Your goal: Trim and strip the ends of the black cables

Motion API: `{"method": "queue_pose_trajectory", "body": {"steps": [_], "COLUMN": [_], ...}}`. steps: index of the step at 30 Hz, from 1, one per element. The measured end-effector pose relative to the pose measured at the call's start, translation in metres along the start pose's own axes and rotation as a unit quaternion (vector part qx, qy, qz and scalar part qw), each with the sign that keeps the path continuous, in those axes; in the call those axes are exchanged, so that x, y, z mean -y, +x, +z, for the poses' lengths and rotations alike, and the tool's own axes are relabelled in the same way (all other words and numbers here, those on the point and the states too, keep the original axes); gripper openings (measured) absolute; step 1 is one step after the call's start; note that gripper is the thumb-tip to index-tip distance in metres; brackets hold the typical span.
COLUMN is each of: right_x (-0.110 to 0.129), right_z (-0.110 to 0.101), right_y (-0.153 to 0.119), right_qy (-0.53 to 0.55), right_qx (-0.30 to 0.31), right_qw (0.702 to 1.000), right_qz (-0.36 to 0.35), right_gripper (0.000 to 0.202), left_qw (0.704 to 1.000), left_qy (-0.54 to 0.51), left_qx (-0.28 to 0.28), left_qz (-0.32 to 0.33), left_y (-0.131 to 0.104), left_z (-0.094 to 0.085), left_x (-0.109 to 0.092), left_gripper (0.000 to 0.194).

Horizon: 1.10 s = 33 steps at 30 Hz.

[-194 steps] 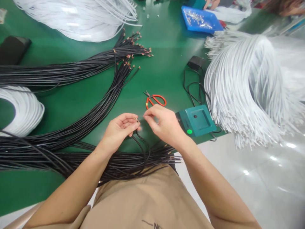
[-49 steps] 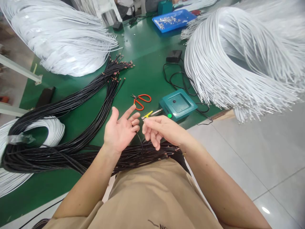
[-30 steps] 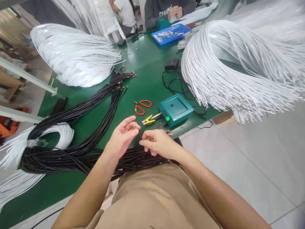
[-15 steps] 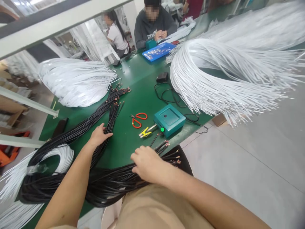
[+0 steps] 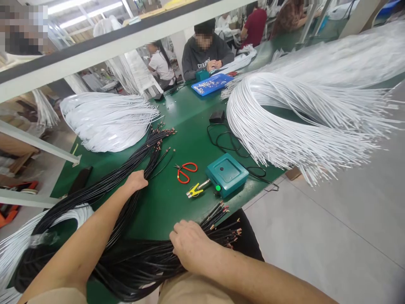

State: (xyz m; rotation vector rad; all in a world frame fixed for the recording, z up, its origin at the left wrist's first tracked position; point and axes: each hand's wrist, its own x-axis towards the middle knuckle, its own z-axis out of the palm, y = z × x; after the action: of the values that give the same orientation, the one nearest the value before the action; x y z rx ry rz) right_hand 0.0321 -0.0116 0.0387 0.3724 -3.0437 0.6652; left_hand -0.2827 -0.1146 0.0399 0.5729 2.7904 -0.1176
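Note:
My left hand is closed around a bunch of black cables whose stripped copper ends point away from me. My right hand curls over a second spread of black cables along the table's near edge. Their ends show bare copper just past my right hand; its fingertips are partly hidden. Another strand of black cables runs beside my left hand to the far ends. Between the hands and the far side lie red-handled snips and a teal box with a green button and a yellow clip.
A large looped bundle of white cables covers the right of the green table. More white cables lie far left. A blue tray with small parts stands near a co-worker opposite. A shelf bar crosses overhead.
My left hand has gone from spread fingers to a closed grip on the black cables. My right hand stays on its bunch. The view has tilted up slightly.

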Motion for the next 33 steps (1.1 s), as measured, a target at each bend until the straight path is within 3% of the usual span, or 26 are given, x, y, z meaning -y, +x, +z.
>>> {"method": "queue_pose_trajectory", "body": {"steps": [5, 9, 10, 13, 16, 20, 22, 24, 26, 27, 30, 33], "right_x": [-0.004, -0.009, -0.01, -0.01, -0.007, -0.001, 0.002, 0.002, 0.0, -0.002, -0.012, -0.025], "right_z": [0.003, 0.005, 0.005, 0.003, 0.001, 0.003, 0.003, 0.003, -0.001, -0.003, -0.012, -0.021], "right_y": [0.0, 0.003, 0.004, 0.009, 0.015, 0.021, 0.023, 0.025, 0.026, 0.027, 0.028, 0.03], "right_qy": [0.015, 0.039, 0.045, 0.057, 0.059, 0.055, 0.053, 0.047, 0.06, 0.078, 0.147, 0.18], "right_qx": [-0.005, 0.012, 0.019, 0.033, 0.058, 0.068, 0.069, 0.077, 0.086, 0.089, 0.062, 0.024], "right_qw": [1.0, 0.999, 0.999, 0.998, 0.996, 0.995, 0.995, 0.995, 0.993, 0.992, 0.985, 0.978], "right_qz": [0.01, 0.014, 0.016, 0.021, 0.034, 0.046, 0.047, 0.048, 0.05, 0.053, 0.07, 0.106], "right_gripper": [0.016, 0.02, 0.022, 0.023, 0.025, 0.025, 0.024, 0.025, 0.027, 0.027, 0.021, 0.018], "left_qw": [0.994, 0.97, 0.958, 0.879, 0.845, 0.787, 0.756, 0.715, 0.646, 0.605, 0.483, 0.403], "left_qy": [-0.097, -0.222, -0.263, -0.436, -0.465, -0.506, -0.519, -0.523, -0.566, -0.614, -0.764, -0.86], "left_qx": [0.009, 0.031, 0.033, 0.079, 0.108, 0.18, 0.249, 0.341, 0.42, 0.432, 0.408, 0.309], "left_qz": [0.043, 0.091, 0.108, 0.176, 0.241, 0.303, 0.312, 0.314, 0.295, 0.266, 0.128, -0.048], "left_y": [-0.013, -0.038, -0.046, -0.072, -0.099, -0.129, -0.14, -0.15, -0.158, -0.161, -0.167, -0.168], "left_z": [-0.01, -0.034, -0.045, -0.084, -0.12, -0.138, -0.134, -0.12, -0.1, -0.088, -0.045, -0.003], "left_x": [-0.004, -0.008, -0.008, -0.011, -0.026, -0.061, -0.08, -0.095, -0.105, -0.107, -0.102, -0.089], "left_gripper": [0.018, 0.031, 0.032, 0.025, 0.014, 0.021, 0.032, 0.02, 0.015, 0.018, 0.019, 0.009]}}
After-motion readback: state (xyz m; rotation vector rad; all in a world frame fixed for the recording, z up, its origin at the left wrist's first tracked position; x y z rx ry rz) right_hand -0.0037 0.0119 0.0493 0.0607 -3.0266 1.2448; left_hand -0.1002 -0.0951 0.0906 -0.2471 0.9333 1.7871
